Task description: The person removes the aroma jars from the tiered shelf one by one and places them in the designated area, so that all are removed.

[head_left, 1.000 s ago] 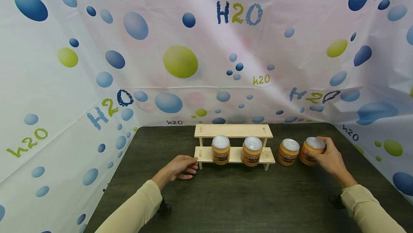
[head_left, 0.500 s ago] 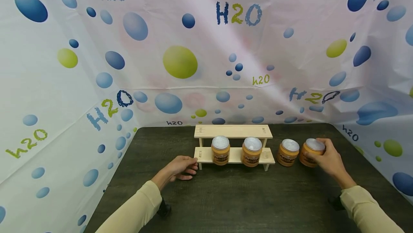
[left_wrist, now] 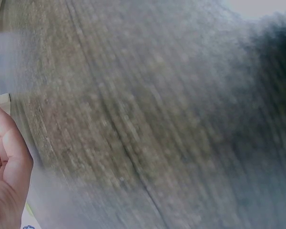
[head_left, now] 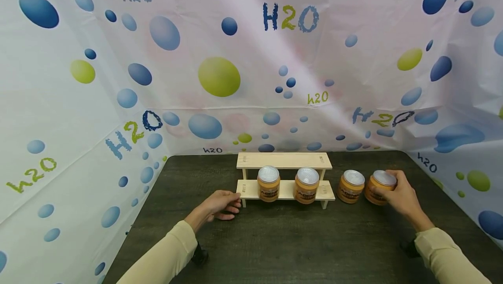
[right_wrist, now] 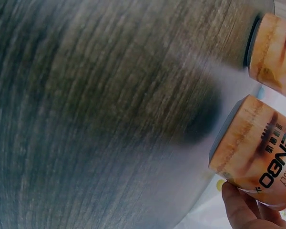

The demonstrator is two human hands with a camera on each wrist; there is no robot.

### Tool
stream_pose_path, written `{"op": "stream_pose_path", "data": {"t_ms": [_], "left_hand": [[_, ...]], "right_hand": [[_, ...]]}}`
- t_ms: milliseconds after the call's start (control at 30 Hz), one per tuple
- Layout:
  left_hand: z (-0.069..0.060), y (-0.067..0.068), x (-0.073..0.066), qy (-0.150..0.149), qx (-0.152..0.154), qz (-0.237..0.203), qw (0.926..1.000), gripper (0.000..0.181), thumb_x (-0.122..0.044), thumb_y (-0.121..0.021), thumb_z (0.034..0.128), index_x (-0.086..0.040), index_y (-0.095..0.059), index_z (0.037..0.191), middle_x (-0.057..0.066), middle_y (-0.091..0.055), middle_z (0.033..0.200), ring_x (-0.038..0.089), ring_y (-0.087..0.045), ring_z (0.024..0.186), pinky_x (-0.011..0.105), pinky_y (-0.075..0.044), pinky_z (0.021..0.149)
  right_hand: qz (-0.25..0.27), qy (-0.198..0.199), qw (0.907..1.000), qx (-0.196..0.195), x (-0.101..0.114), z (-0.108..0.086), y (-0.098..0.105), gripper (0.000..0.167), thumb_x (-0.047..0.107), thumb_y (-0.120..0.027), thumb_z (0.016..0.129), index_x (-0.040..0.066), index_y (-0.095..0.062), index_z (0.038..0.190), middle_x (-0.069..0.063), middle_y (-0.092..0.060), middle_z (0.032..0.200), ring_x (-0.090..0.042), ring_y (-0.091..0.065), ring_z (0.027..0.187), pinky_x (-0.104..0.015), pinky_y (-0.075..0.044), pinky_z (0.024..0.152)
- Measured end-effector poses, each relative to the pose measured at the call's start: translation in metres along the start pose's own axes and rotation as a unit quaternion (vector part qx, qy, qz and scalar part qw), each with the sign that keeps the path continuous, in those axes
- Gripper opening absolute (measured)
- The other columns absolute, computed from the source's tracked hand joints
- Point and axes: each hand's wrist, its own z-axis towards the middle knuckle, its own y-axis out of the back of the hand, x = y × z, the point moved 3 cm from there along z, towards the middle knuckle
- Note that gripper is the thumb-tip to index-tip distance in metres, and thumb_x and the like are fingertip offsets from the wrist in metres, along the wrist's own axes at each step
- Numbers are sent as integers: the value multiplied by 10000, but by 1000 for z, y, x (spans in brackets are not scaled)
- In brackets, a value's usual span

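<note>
A two-tier wooden shelf [head_left: 284, 160] stands on the dark table, with a left orange jar [head_left: 269, 184] and a right orange jar [head_left: 306, 186] upright on its lower tier. My left hand [head_left: 218, 204] pinches the left end of that lower tier; in the left wrist view, the hand [left_wrist: 9, 162] is at the frame's edge beside a bit of the wood. Right of the shelf, my right hand [head_left: 402, 194] grips the outermost silver-lidded orange jar [head_left: 379, 186] from its right side. Its printed label shows in the right wrist view, where fingers [right_wrist: 236, 205] touch the jar.
Another orange jar [head_left: 351, 186] stands on the table between the shelf and the gripped jar, close to the latter. A white sheet [head_left: 251, 48] with blue and green spots hangs behind the table [head_left: 275, 240] and along its sides.
</note>
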Motion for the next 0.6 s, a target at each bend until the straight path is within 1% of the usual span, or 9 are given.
{"op": "stream_pose_path", "data": {"t_ms": [400, 600], "left_hand": [[2, -1, 1, 7, -40, 14, 10000, 350, -358, -564, 1035, -29, -681, 1059, 9, -683, 894, 76, -662, 716, 245, -611, 609], [1, -1, 2, -35, -57, 42, 10000, 348, -356, -563, 1036, -30, -681, 1058, 15, -680, 905, 84, -662, 724, 250, -614, 617]], "right_hand": [[32, 32, 10000, -69, -3, -2, -2, 779, 309, -695, 952, -98, -273, 1464, -428, -403, 1343, -567, -495, 1116, -618, -492, 807], [-29, 70, 9999, -106, -3, -2, -2, 765, 302, -706, 943, -101, -293, 1444, -424, -424, 1315, -558, -513, 1089, -582, -502, 782]]}}
